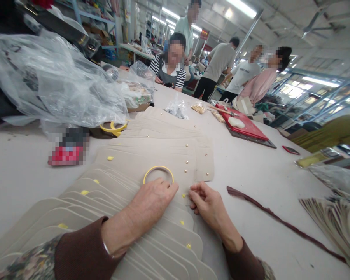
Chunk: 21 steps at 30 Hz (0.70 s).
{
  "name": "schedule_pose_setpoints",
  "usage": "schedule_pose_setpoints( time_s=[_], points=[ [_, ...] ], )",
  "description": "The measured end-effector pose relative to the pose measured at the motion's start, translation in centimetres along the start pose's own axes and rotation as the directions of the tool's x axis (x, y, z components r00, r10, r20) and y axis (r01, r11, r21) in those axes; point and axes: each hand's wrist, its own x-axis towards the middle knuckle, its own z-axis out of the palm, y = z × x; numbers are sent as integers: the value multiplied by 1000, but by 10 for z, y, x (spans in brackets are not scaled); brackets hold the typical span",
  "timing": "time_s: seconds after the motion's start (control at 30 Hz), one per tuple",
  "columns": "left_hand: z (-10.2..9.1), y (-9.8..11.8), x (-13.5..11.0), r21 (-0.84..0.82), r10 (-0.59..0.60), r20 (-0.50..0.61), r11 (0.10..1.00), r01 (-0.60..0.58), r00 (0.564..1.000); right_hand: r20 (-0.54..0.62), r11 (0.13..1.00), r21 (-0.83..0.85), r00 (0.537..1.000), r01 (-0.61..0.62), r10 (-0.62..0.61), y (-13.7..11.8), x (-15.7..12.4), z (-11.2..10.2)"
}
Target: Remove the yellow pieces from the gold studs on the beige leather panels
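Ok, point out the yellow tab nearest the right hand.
The yellow tab between the left hand and the right hand, close by the latter; the other tabs lie farther away.

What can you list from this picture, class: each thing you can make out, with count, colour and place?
Table: one, pale, under the work
Panels: many, beige, overlapping at centre
Fanned stack: one, beige, right edge
Tape roll: one, yellow-rimmed, at the left hand
Tape bits: several, yellow, on the panels
Studs: several, gold, on the panels
Strip: one, brown, right of the hands
Slab: one, red, far right
Plastic sheeting: uncounted, clear, far left
Blurred item: one, red and black, left
People: at least five, mixed clothing, background
Ceiling fan: one, greyish, upper right
Left hand: one, brown cuff, over the panels
Right hand: one, brown cuff, fingertips together
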Motion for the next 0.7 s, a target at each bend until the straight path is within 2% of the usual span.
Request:
schedule_pose_setpoints(
  time_s=[0.1, 0.13, 0.2, 0.33, 0.43, 0.47, 0.53, 0.6, 0.63, 0.67, 0.7],
  points=[
    [2, -2, 3, 18, 17, 14, 1000, -17, 1000, 2, 948, -171, 962, 268, -272, 3, -6, 0],
    [3, -3, 4, 20, 21, 6, 1000, -21, 1000, 10, 918, -226, 943, 325, -332, 3, -7, 1],
    [4, -5, 6, 7, 25, -21, 1000, -25, 999, 7, 884, -299, 927, 360, -375, 2, -7, 6],
    [0, -10, 2, -82, 26, -37, 996, -29, 999, -19, 889, -345, 945, 302, -328, -1, -2, 12],
    [-1, -13, -2, -122, 62, -81, 990, -72, 995, -9, 907, -331, 960, 261, -280, -6, -1, 8],
    [0, -14, -3, -127, 74, -105, 988, -87, 992, 24, 916, -316, 967, 247, -253, -8, -1, 5],
    [3, -16, -3, -142, 98, -156, 983, -120, 983, 166, 939, -264, 970, 220, -180, -11, -2, -3],
    [8, -17, -2, -175, 127, -223, 970, -168, 967, 313, 959, -204, 941, 194, -124, -13, -3, -8],
    [10, -18, -1, -193, 138, -262, 962, -192, 955, 325, 967, -176, 938, 185, -120, -13, -3, -10],
    [13, -18, 0, -208, 149, -300, 954, -217, 942, 274, 973, -148, 952, 178, -132, -13, -3, -11],
    [15, -18, 0, -215, 161, -336, 946, -242, 928, 175, 976, -120, 972, 179, -157, -14, -2, -11]
  ],
)
